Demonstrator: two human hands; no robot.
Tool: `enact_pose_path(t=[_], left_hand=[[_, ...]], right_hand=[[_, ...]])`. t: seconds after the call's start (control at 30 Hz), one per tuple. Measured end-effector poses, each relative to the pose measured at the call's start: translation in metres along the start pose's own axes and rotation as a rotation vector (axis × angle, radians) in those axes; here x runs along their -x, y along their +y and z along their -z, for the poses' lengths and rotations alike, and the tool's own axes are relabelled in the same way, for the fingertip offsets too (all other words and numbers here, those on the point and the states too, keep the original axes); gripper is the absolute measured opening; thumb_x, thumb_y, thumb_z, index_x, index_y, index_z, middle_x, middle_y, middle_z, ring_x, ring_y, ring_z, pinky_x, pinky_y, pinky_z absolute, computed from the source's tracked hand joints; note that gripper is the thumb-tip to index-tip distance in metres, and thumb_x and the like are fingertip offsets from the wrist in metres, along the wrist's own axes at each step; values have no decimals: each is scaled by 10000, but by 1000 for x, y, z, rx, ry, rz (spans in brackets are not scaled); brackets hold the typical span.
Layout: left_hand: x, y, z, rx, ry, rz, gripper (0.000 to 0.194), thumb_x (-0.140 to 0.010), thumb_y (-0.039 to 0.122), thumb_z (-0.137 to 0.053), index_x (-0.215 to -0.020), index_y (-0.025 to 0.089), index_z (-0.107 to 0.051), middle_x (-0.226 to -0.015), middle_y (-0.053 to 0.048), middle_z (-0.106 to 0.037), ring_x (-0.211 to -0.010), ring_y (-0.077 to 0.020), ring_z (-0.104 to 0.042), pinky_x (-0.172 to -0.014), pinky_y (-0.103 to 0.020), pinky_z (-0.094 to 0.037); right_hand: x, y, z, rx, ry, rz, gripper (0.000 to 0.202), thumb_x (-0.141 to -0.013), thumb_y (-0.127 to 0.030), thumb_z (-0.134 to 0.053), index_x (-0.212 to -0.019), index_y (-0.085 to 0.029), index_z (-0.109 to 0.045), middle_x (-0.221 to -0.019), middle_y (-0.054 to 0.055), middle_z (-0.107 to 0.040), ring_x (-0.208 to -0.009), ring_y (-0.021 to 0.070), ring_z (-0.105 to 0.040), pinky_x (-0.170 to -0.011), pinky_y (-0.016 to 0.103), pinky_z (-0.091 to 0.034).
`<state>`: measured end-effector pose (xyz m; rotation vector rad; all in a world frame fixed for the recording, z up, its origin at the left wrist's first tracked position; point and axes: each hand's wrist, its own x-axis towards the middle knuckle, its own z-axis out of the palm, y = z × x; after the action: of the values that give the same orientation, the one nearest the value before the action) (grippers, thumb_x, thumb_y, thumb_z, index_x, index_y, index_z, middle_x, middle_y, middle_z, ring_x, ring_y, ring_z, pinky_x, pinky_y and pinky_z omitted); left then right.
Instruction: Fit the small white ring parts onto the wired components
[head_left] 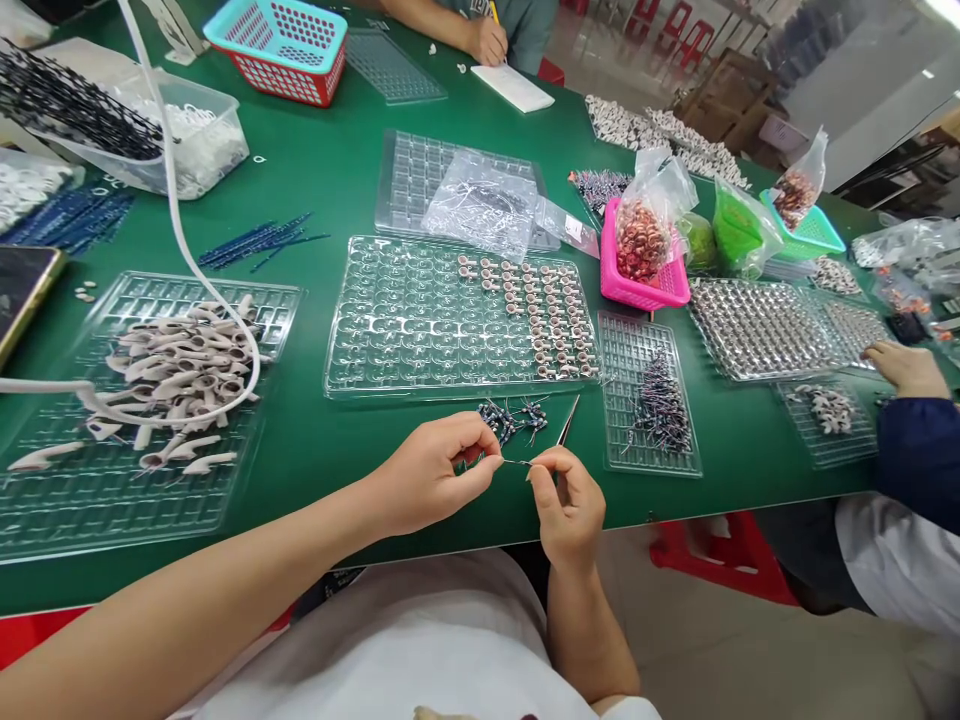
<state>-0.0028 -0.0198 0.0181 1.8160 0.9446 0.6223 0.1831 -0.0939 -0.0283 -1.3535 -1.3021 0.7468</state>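
Observation:
My left hand (431, 475) and my right hand (570, 505) meet over the near edge of the green table (337, 190). Between their fingertips runs one thin wire part (516, 462), pinched at both ends. My right hand also grips slim metal tweezers (568, 423) that point up and away. Just beyond the fingers lies a small heap of blue-grey leaded parts (514, 417). Behind it sits a clear blister tray (397, 320), its right columns filled with small copper coils (551, 320).
A tray of beige tube pieces (176, 365) and a white hose (180, 240) lie left. A second tray holds wire parts (660, 405). A pink basket (645, 285), bags and more trays stand right. Another person's hand (907, 368) rests far right; a third person writes at the back.

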Motion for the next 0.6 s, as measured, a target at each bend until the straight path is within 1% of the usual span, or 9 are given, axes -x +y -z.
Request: enact_pose_path(t=[0.1, 0.2, 0.3, 0.37, 0.4, 0.47, 0.53, 0.6], left_hand=[[-1, -1, 2, -30, 23, 2, 145, -870, 233, -525, -766, 168, -603, -715, 7, -529, -659, -124, -473, -613, -240, -377], [-2, -1, 5, 22, 18, 120, 168, -886, 287, -517, -787, 174, -590, -720, 8, -528, -639, -126, -456, -592, -249, -375], [-4, -5, 10, 196, -60, 243, 161, -881, 286, -503, -946, 184, -608, -804, -4, -557, -685, -136, -484, -609, -253, -409], [-5, -9, 11, 323, -119, 286, 253, -863, 245, -481, -1076, 188, -604, -916, -26, -583, -717, -137, -509, -636, -264, -440], [-5, -10, 11, 369, -138, 300, 287, -862, 233, -468, -1112, 184, -600, -966, -38, -592, -713, -132, -517, -649, -272, -454], [-4, -12, 9, 419, -158, 309, 292, -888, 241, -440, -1120, 165, -599, -1007, -58, -613, -676, -119, -524, -670, -290, -479], [-4, -11, 4, 421, -169, 296, 292, -927, 272, -413, -1125, 152, -591, -1009, -70, -641, -655, -116, -546, -681, -303, -503], [-3, -8, -2, 394, -167, 288, 307, -935, 288, -424, -1179, 159, -558, -1028, -76, -663, -664, -125, -582, -643, -295, -523]], right_hand=[[1, 1, 1, -8, 42, -37, 86, -911, -225, -571, -844, -204, -620, -748, -15, -562, -658, 110, -529, -602, 247, -419], [1, 3, 1, -26, 92, -74, 84, -907, -238, -581, -847, -203, -627, -741, -20, -560, -629, 100, -513, -573, 238, -409], [1, 4, 1, -42, 127, -97, 83, -900, -250, -595, -846, -201, -635, -745, -16, -567, -639, 101, -516, -569, 235, -408], [1, 4, 0, -45, 146, -105, 88, -897, -257, -602, -840, -199, -637, -744, -14, -569, -642, 103, -517, -570, 235, -411], [0, 4, 0, -45, 152, -108, 90, -896, -260, -605, -840, -199, -638, -743, -14, -571, -641, 103, -518, -571, 236, -413], [0, 3, -1, -44, 157, -109, 93, -895, -267, -608, -841, -199, -640, -742, -13, -572, -641, 105, -521, -573, 237, -418], [0, 3, -1, -42, 164, -105, 93, -895, -272, -609, -847, -200, -641, -740, -13, -573, -640, 106, -525, -575, 239, -422], [1, 2, -2, -39, 182, -95, 89, -897, -270, -606, -853, -201, -642, -735, -15, -571, -637, 105, -523, -578, 239, -424]])
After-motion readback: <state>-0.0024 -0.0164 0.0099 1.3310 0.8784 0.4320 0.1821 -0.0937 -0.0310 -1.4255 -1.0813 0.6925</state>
